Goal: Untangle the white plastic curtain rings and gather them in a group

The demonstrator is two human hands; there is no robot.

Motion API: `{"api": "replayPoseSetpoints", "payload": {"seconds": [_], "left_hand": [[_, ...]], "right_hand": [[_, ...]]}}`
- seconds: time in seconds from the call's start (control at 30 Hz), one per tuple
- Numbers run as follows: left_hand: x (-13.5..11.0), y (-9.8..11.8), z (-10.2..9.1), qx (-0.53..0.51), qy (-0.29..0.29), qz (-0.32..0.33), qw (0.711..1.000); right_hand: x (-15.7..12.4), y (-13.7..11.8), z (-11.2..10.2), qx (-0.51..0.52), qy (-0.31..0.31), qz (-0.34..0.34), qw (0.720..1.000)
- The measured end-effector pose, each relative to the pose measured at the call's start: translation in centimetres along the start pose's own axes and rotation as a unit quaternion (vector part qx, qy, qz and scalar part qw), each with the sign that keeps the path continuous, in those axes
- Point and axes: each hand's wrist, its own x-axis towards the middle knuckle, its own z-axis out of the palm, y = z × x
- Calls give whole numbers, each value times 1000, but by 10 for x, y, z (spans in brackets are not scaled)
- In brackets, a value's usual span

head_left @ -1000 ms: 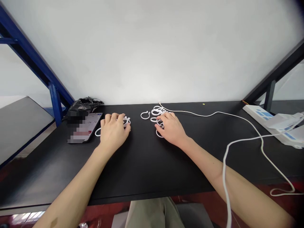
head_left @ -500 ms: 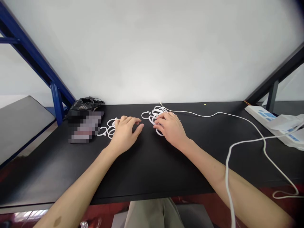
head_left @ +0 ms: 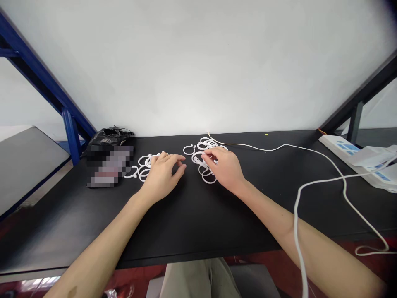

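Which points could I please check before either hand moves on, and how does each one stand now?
1. Left hand open: ok, thumb and forefinger apart.
2. Right hand gripping a ring: cannot tell, fingertips meet the pile's edge.
3. Left pile of white rings apart from right pile of white rings: ok.
4. White cable clear of right forearm in view: not ok, it crosses in front; contact unclear.

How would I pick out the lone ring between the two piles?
On the black table, look past the space between the left hand and right hand. Just left of the right pile lies an open white ring. Unlike that pile's overlapping rings, its whole outline shows.
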Motion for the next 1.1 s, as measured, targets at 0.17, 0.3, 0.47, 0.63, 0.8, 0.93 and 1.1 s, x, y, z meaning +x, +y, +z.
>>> {"api": "replayPoseSetpoints", "payload": {"seconds": [0.17, 0.3, 0.47, 0.63, 0.8, 0.93, 1.1], "left_hand": [[-1, 0, 0, -2, -2, 7, 1000], [-1, 1, 1, -5, -3, 15, 1000], [1, 6, -5, -40, -3, 0, 999], [2, 12, -12, -193, -17, -100, 976], [3, 9, -12, -355, 1, -203, 912], [3, 9, -12, -428, -7, -219, 877], [3, 15, -14, -418, -30, -164, 893]], "right_hand": [[2, 1, 2, 104, 33, 32, 994], [3, 0, 2, 147, 45, 48, 987], [0, -4, 0, 140, 47, -8, 989], [-5, -8, 2, 66, 23, -166, 984], [-6, -8, 1, 32, 6, -205, 978], [-6, -13, -3, 10, -45, -186, 982], [-6, -17, -6, -20, -68, -141, 987]]}}
